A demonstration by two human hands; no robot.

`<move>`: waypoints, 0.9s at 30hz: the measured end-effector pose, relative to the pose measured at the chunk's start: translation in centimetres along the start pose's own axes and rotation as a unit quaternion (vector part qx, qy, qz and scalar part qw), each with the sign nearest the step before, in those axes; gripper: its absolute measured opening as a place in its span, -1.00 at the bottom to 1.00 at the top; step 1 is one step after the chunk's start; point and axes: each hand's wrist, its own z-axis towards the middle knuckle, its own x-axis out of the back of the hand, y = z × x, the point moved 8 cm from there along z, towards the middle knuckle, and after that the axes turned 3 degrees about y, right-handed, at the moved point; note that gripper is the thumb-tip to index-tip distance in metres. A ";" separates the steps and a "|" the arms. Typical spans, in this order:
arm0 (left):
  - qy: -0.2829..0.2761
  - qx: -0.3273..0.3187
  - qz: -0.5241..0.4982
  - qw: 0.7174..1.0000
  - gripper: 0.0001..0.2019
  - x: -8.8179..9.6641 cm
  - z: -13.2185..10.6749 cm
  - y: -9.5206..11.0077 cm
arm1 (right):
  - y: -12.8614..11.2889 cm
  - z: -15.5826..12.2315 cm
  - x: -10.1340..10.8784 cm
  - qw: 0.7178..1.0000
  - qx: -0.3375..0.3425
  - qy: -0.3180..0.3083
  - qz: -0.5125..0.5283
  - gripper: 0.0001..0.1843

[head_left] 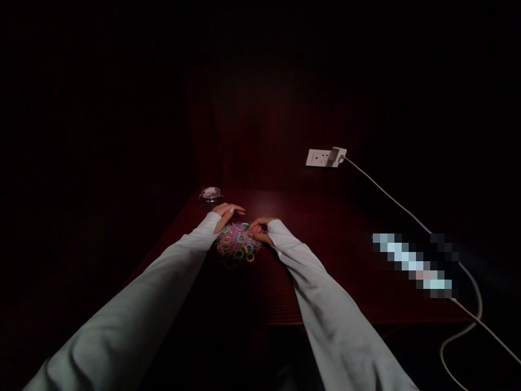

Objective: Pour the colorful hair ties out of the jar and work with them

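Dim room point(260, 130): one red tabletop point(334, 255), one band pile point(239, 244), one jar point(210, 194) beyond it; left hand point(228, 210) loose, right hand point(261, 229)'s grip unclear.

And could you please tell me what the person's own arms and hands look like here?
Both arms wear long, loose, pale grey fabric sleeves, the left sleeve and right sleeve softly creased and reaching the wrists. The left hand and right hand are ungloved; one left-hand nail looks shiny. No marking shows on the sleeves.
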 end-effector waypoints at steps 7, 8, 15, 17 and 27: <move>0.008 -0.023 0.027 0.999 -0.37 -0.1 0.1 0.3 | 0.7 0.3 1.1 0.987 -0.057 0.068 0.132 -0.55; 0.010 -0.028 0.029 0.999 -0.38 -0.3 0.1 0.4 | 0.8 0.3 1.1 0.986 -0.056 0.071 0.141 -0.54; 0.013 -0.038 0.022 0.999 -0.42 -1.2 0.3 -0.1 | -0.4 0.0 1.4 0.997 0.031 0.053 0.037 -0.57; -0.007 -0.032 0.032 0.999 -0.45 -1.4 0.2 -0.1 | -0.9 0.0 2.0 0.996 0.065 0.063 0.008 -0.59; -0.056 -0.062 0.036 0.996 -0.47 -2.1 0.0 0.8 | 0.2 -0.1 0.8 0.988 0.114 0.045 -0.097 -0.65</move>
